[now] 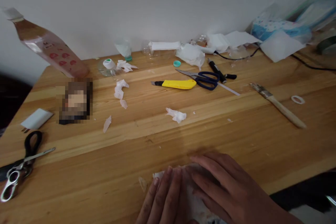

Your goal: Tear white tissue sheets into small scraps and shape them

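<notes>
A thin white sheet (pixel 193 199), perhaps tissue, lies at the near edge of the wooden table, partly covered by both hands. My left hand (pixel 166 197) presses on its left part with the fingers stretched out side by side. From the right, my right hand (pixel 225 183) reaches across the same sheet, its fingers extended and slightly spread. Neither hand is closed around anything. A few dark specks show on the sheet at the bottom of the view, and what lies beneath it is hidden. Beyond the fingers is a torn piece of white tissue (pixel 176 115).
A yellow utility knife (pixel 178 84), blue-handled scissors (pixel 206 79) and a brush (pixel 278 105) lie farther back. On the left are a pink bottle (pixel 56 49), a blurred-out phone-like object (pixel 76 99) and metal-handled scissors (pixel 15 176). Plastic bags (pixel 283 29) and a cable (pixel 238 58) line the wall.
</notes>
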Motion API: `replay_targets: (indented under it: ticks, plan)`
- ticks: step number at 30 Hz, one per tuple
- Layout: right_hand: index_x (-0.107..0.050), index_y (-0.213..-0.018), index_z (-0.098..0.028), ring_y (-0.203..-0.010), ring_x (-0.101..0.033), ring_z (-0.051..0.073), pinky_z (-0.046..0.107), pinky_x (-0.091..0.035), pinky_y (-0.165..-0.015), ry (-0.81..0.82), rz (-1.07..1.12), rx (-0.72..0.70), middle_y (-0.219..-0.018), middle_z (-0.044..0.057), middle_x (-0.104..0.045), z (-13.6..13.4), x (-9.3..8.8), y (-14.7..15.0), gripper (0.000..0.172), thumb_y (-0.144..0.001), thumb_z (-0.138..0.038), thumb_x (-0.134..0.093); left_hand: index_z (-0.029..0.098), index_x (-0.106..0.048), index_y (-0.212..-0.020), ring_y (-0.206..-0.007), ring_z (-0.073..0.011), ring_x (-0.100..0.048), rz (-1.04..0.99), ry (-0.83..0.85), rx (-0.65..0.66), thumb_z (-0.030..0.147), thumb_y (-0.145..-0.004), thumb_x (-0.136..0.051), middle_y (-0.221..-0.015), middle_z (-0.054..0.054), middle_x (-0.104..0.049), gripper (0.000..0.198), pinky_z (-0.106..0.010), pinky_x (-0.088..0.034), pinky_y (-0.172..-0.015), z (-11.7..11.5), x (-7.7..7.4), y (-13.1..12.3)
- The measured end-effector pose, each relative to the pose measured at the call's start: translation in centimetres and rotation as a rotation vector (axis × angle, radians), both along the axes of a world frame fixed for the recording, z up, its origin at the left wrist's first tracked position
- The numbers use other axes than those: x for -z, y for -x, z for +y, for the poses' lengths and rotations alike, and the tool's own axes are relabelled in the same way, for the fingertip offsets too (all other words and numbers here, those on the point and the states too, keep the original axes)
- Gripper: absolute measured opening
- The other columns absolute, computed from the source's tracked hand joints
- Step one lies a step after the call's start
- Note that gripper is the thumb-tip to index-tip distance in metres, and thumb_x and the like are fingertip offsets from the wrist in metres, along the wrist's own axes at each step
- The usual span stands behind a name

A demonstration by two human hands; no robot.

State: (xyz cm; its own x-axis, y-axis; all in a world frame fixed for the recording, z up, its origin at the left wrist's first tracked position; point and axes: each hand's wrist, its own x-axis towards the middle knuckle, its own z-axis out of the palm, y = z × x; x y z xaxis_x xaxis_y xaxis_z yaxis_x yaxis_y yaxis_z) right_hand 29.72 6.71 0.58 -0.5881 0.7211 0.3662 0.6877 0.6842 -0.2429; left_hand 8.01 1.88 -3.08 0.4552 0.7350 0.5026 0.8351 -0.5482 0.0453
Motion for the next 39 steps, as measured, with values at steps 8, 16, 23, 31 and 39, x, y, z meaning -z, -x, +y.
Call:
replay_targets:
  ticks: [8, 16, 23, 31, 39]
  plan:
    - [-0.074, -0.113, -0.020, -0.102, -0.068, 0.024, 0.040, -0.056, -0.088, -0.054, -0.012, -0.017, -0.116, 0.005, -0.075, 0.6, -0.7, 0.6, 0.031, -0.105, -0.031, -0.046, 0.012, -0.066, -0.128, -0.139, -0.0185, -0.050, 0.012, 0.033, 0.051, 0.044, -0.106, -0.036, -0.133, -0.005, -0.070, 0.049, -0.034, -0.025, -0.126, 0.4, -0.4, 0.7]
    - [-0.071, -0.118, -0.019, -0.104, -0.066, 0.024, 0.041, -0.054, -0.090, -0.036, 0.026, 0.001, -0.117, 0.005, -0.074, 0.4, -0.5, 0.7, 0.032, -0.106, -0.032, -0.045, 0.010, -0.063, -0.130, -0.144, -0.0236, -0.044, 0.018, 0.002, 0.019, 0.049, -0.106, -0.031, -0.131, -0.015, -0.069, 0.056, -0.042, -0.026, -0.124, -0.1, 0.0, 1.3]
    - [-0.070, -0.118, -0.017, -0.107, -0.063, 0.025, 0.042, -0.048, -0.092, -0.052, 0.006, -0.002, -0.118, 0.006, -0.073, 0.4, 0.3, 1.1, 0.033, -0.106, -0.032, -0.042, 0.021, -0.064, -0.133, -0.146, -0.0218, -0.041, 0.061, 0.030, 0.032, 0.052, -0.104, -0.035, -0.134, -0.007, -0.069, 0.051, -0.043, -0.021, -0.126, -0.3, 0.1, 1.7]
    - [-0.066, -0.125, -0.022, -0.113, -0.059, 0.025, 0.044, -0.041, -0.099, -0.029, -0.042, -0.031, -0.128, 0.004, -0.069, -0.1, 0.6, 1.2, 0.034, -0.105, -0.041, -0.047, 0.022, -0.067, -0.129, -0.147, -0.0226, -0.039, 0.083, 0.013, 0.019, 0.056, -0.103, -0.035, -0.134, -0.007, -0.069, 0.053, -0.044, -0.020, -0.126, -0.6, -0.3, 2.3]
    - [-0.066, -0.127, -0.024, -0.109, -0.061, 0.026, 0.044, -0.045, -0.093, -0.062, -0.059, -0.048, -0.125, 0.005, -0.070, 0.3, 0.1, 1.3, 0.035, -0.106, -0.040, -0.043, 0.020, -0.069, -0.126, -0.147, -0.0234, -0.039, 0.083, -0.022, 0.012, 0.050, -0.106, -0.032, -0.130, -0.007, -0.071, 0.051, -0.046, -0.022, -0.126, -0.6, 0.1, 2.2]
